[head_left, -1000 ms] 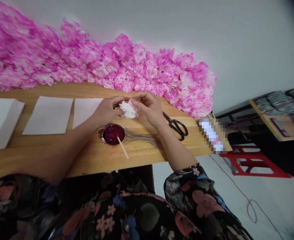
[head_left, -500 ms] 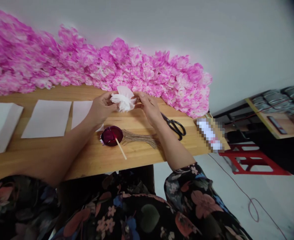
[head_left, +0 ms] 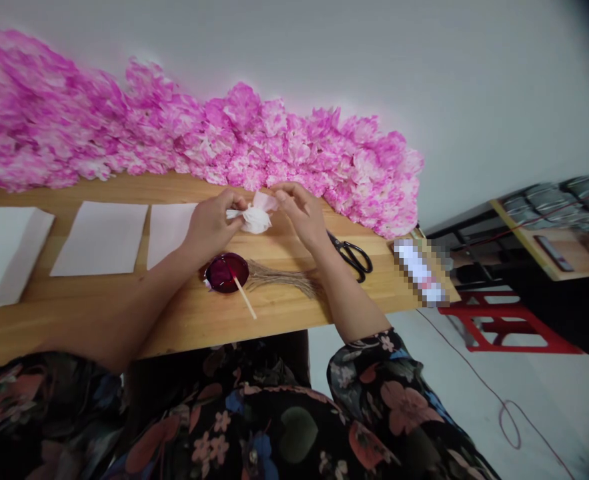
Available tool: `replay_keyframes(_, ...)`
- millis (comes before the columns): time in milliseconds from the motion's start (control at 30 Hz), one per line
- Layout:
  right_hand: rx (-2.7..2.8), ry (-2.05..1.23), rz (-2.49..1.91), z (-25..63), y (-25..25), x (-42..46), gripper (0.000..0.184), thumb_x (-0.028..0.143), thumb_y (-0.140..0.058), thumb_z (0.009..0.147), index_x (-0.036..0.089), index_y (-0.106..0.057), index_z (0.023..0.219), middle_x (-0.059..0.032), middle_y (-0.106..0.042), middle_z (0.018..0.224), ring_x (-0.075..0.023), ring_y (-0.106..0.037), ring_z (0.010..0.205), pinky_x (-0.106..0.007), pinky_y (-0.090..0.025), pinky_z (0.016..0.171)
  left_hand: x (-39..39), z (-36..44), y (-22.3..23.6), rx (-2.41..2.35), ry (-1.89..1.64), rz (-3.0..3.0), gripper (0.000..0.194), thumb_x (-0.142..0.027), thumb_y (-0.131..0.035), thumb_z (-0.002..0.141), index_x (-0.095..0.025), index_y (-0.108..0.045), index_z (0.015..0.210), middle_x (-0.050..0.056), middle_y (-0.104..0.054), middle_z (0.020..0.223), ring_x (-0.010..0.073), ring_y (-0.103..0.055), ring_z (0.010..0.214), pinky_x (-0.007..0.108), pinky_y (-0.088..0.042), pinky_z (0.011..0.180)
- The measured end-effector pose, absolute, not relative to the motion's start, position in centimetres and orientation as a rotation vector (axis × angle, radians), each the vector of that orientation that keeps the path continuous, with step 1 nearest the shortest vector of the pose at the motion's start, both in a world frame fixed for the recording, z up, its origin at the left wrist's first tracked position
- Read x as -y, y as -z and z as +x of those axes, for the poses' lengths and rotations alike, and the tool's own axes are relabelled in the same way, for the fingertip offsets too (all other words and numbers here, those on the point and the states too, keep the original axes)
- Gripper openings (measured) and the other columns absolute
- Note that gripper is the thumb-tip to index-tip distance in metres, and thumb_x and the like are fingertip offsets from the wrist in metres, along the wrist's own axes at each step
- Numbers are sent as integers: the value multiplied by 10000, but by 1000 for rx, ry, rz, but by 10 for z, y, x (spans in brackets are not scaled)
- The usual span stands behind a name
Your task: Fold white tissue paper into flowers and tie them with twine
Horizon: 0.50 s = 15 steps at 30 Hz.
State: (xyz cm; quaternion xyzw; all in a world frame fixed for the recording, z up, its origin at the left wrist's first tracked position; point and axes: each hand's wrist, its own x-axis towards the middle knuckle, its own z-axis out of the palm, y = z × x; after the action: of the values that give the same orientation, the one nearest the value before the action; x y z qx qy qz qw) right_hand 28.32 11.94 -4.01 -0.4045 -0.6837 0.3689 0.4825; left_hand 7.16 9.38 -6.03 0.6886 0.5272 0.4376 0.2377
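Note:
My left hand (head_left: 217, 217) pinches a white tissue-paper flower (head_left: 257, 220) by its gathered left end, above the wooden table. At the flower's upper right, my right hand (head_left: 300, 210) has thumb and forefinger closed on a thin raised petal. Below the hands stands a dark bowl of crimson liquid (head_left: 219, 273), with a light wooden stick (head_left: 245, 299) leaning over its rim. A bundle of thin brown strands (head_left: 284, 277) lies to the bowl's right. Partly behind my right forearm are black-handled scissors (head_left: 354, 259).
Pink-and-white paper flowers (head_left: 214, 140) are heaped along the wall at the table's back. Sheets of white paper (head_left: 101, 237) and a thicker white stack (head_left: 4, 250) lie on the left. A blurred-out item (head_left: 419, 270) rests at the right end, near a red stool (head_left: 509, 323).
My left hand has shifted to the flower's gathered end, and the flower has turned so its petals face right and down. My right hand now draws up one petal.

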Motion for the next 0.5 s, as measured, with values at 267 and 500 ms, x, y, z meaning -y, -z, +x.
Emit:
replay_keyframes(267, 1936, -739, -1007, 277, 42, -116, 297, 500, -744, 874, 207, -702, 893, -19, -725, 921, -184, -628, 905, -342, -475, 853, -92, 71, 54, -1486, -1002, 2119, 251, -141, -656, 797, -218, -724, 1025, 53, -800, 1066, 282, -719, 1023, 399, -530, 949)
replay_keyframes(500, 1998, -736, -918, 275, 42, -110, 237, 426, -660, 968, 206, -743, 995, -34, -746, 993, -182, -624, 919, -349, -484, 896, -90, 71, 50, -1486, -903, 2151, 533, -110, -623, 820, -231, -684, 1336, 50, -802, 1162, 288, -726, 1100, 432, -520, 1031)
